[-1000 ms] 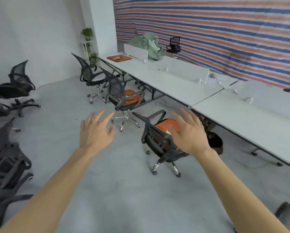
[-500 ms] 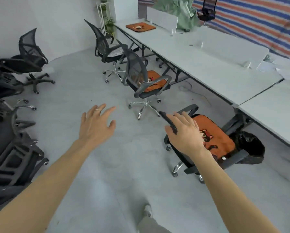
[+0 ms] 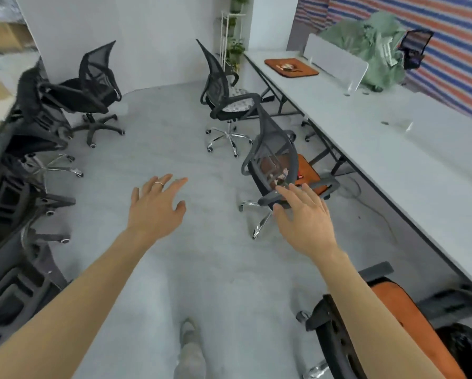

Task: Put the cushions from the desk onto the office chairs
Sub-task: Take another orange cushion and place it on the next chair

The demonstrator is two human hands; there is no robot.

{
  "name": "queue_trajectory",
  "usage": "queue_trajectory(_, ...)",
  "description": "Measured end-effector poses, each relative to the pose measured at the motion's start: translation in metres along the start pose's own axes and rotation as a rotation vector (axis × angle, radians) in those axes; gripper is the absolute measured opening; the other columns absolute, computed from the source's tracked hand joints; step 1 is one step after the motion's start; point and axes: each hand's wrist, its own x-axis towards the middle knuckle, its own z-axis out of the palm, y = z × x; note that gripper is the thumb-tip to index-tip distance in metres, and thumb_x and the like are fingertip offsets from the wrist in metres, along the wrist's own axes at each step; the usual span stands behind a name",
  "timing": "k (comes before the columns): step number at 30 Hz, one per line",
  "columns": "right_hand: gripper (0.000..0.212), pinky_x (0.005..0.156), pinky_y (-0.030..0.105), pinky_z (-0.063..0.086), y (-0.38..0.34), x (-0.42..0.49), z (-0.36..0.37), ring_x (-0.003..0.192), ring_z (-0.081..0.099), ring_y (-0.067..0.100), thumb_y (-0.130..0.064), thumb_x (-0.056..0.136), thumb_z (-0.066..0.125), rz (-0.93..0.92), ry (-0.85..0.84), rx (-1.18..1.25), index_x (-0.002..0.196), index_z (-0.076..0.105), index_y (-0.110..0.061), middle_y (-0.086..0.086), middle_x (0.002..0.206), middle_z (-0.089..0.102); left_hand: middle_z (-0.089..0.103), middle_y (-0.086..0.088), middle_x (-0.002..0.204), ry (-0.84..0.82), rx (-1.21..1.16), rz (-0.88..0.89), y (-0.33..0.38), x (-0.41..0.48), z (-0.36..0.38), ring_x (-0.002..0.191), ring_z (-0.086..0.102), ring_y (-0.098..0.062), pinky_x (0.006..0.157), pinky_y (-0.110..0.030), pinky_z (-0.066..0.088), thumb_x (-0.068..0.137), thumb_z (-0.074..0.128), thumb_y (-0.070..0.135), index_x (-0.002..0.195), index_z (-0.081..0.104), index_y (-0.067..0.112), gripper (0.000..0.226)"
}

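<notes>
An orange cushion (image 3: 291, 67) lies on the far end of the long white desk (image 3: 388, 149). The grey mesh chair (image 3: 273, 157) ahead has an orange cushion (image 3: 307, 170) on its seat. The chair at my lower right (image 3: 336, 340) also carries an orange cushion (image 3: 399, 310). The farther chair (image 3: 221, 88) holds a white patterned cushion (image 3: 239, 105). My left hand (image 3: 155, 209) is held out over the floor with spread fingers, holding nothing. My right hand (image 3: 306, 217) is also spread and empty, in front of the middle chair's armrest.
Several black office chairs (image 3: 73, 94) are stacked and tipped along the left wall. A grey desk divider (image 3: 336, 61) and a green cloth heap (image 3: 377, 42) sit at the desk's far end. A white plant shelf (image 3: 230, 31) stands in the corner. My foot (image 3: 188, 348) shows on the grey floor.
I have walked forward along the desk. The nearest cushioned chair has dropped to my lower right, and my right hand has come off its backrest. Both hands stay spread and empty.
</notes>
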Motion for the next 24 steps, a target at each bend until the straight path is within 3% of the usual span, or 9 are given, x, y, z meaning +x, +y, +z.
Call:
queue_trajectory(11,0.048,0.123,0.055,0.020,-0.047,0.282,-0.001,0.154,0.020,0.025,-0.047,0.103,0.041,0.101,0.166,-0.015,0.149,0.047,-0.035,-0.005,0.155,0.047,0.025,0.005,0.163,-0.016,0.036,0.176,-0.022,0.331,-0.041,0.151,0.015,-0.023,0.120,-0.050,0.015,0.098,0.046,0.043,0.152,0.028,0.044,0.057)
queue_trajectory(24,0.048,0.124,0.054,0.018,-0.045,0.633,0.021,0.155,0.017,0.027,-0.045,0.104,0.044,0.094,0.336,0.002,0.151,0.046,-0.034,-0.001,0.161,0.039,0.028,0.004,0.162,0.079,0.083,0.308,-0.009,0.704,-0.046,0.150,0.019,-0.022,0.119,-0.051,0.016,0.097,0.046,0.042,0.152,0.028,0.045,0.059)
